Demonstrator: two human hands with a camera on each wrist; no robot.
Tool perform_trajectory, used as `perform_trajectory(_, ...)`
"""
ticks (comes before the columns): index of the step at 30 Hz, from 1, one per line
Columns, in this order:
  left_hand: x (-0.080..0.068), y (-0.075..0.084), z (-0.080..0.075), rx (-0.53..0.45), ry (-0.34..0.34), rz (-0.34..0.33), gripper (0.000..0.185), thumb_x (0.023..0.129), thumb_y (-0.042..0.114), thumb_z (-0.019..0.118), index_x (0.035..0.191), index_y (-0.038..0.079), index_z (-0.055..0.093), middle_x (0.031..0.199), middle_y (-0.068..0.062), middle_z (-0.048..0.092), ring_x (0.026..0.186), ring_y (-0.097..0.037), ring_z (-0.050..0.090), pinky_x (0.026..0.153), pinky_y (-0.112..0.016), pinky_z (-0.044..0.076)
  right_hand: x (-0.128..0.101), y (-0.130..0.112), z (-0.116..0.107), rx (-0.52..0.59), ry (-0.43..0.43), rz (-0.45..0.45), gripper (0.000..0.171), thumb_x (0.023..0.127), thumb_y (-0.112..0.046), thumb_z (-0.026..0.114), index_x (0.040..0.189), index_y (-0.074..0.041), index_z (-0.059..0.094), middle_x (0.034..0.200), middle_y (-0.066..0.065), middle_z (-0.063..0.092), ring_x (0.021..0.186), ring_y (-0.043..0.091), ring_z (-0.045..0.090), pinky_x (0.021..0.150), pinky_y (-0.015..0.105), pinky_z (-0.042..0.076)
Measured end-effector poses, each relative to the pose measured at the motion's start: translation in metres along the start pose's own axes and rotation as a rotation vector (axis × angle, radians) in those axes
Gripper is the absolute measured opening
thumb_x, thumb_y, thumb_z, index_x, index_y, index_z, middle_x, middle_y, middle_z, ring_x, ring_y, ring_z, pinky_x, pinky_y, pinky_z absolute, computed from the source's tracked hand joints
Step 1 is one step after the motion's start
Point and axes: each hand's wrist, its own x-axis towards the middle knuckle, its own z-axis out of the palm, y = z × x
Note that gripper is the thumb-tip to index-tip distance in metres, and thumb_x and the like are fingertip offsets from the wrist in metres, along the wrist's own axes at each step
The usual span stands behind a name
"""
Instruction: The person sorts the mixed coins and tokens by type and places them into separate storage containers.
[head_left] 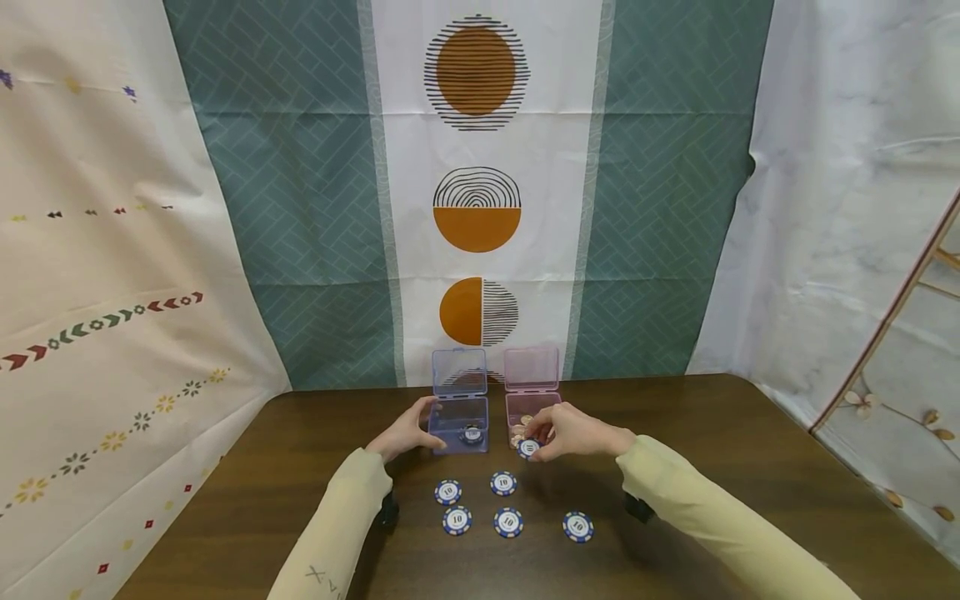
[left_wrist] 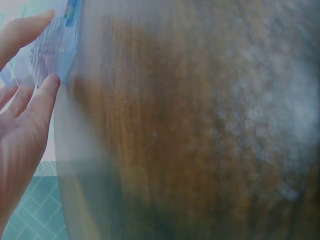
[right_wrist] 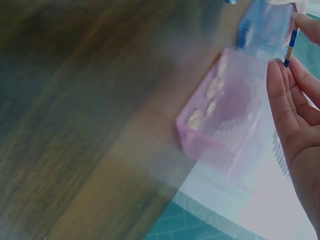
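Note:
My left hand (head_left: 405, 432) grips the left side of an open, clear blue plastic box (head_left: 459, 408), thumb by its front corner and fingers toward the back. Inside that box lies a blue-and-white poker chip (head_left: 472, 434). With thumb and fingertips, my right hand (head_left: 577, 432) pinches another poker chip (head_left: 528, 448), marked 10, over the front of an open pink plastic box (head_left: 555, 402). The right wrist view shows this held chip (right_wrist: 291, 47) edge-on. Gold-coloured coins (head_left: 519, 432) lie in the pink box, partly hidden by the right hand.
Several blue-and-white chips lie on the dark wooden table (head_left: 645, 550) before the boxes, one chip (head_left: 578, 527) farther right than the others. Both lids, the blue lid (head_left: 460, 372) and the pink lid (head_left: 531, 369), stand raised near the patterned cloth (head_left: 300, 250) behind.

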Motion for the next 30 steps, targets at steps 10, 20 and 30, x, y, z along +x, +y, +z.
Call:
perform_trajectory(10, -0.001, 0.004, 0.003, 0.015, 0.001, -0.002, 0.087, 0.065, 0.002, 0.078, 0.136, 0.0, 0.028, 0.136, -0.02, 0.032, 0.123, -0.039, 0.029, 0.094, -0.052, 0.028, 0.017, -0.007, -0.006, -0.04, 0.081, -0.055, 0.024, 0.073, -0.015, 0.075, 0.093, -0.005, 0.066, 0.08, -0.004, 0.06, 0.068, 0.009, 0.057, 0.062, 0.024, 0.048)
perform_trajectory(20, -0.003, 0.006, 0.001, -0.009, -0.004, 0.022, 0.085, 0.064, 0.0, 0.077, 0.134, -0.002, 0.029, 0.134, -0.021, 0.034, 0.122, -0.04, 0.03, 0.094, -0.052, 0.028, 0.04, -0.017, -0.003, -0.075, 0.084, -0.028, 0.023, 0.075, -0.015, 0.074, 0.094, -0.006, 0.066, 0.079, -0.006, 0.061, 0.067, 0.007, 0.056, 0.063, 0.023, 0.048)
perform_trajectory(30, -0.005, 0.008, 0.0, -0.015, -0.003, 0.011, 0.086, 0.063, 0.0, 0.078, 0.134, -0.002, 0.029, 0.135, -0.021, 0.033, 0.121, -0.04, 0.032, 0.094, -0.052, 0.029, 0.064, -0.02, 0.006, -0.094, 0.165, -0.043, 0.026, 0.074, -0.016, 0.074, 0.095, -0.002, 0.066, 0.079, -0.002, 0.061, 0.067, 0.008, 0.054, 0.063, 0.023, 0.047)
